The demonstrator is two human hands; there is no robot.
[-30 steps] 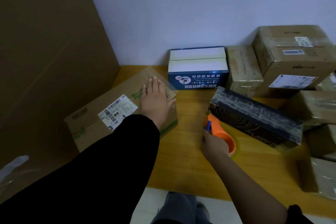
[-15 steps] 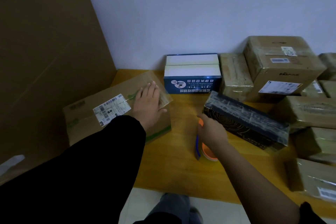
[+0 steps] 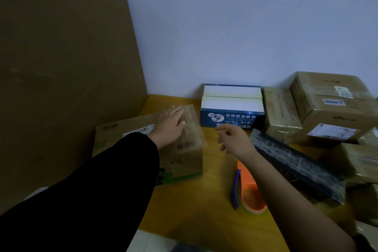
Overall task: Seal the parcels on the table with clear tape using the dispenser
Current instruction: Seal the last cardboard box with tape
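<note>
A brown cardboard parcel (image 3: pixel 184 155) with a white barcode label lies at the left of the wooden table (image 3: pixel 196 217). My left hand (image 3: pixel 170 127) rests flat on its top, fingers straight. The orange tape dispenser (image 3: pixel 248 194) with a blue handle lies on the table under my right forearm, and no hand holds it. My right hand (image 3: pixel 233 139) hovers above the table between the brown parcel and a black taped box (image 3: pixel 296 166), fingers loosely spread and holding nothing.
A blue and white box (image 3: pixel 232 106) stands against the back wall. Several taped brown parcels (image 3: pixel 331 106) are stacked at the right. A tall cardboard sheet (image 3: pixel 61 67) closes off the left side. The table's front edge runs near the bottom.
My right hand set the dispenser down on the table, let go of it and moved forward toward the blue box. The left hand stayed on the brown parcel.
</note>
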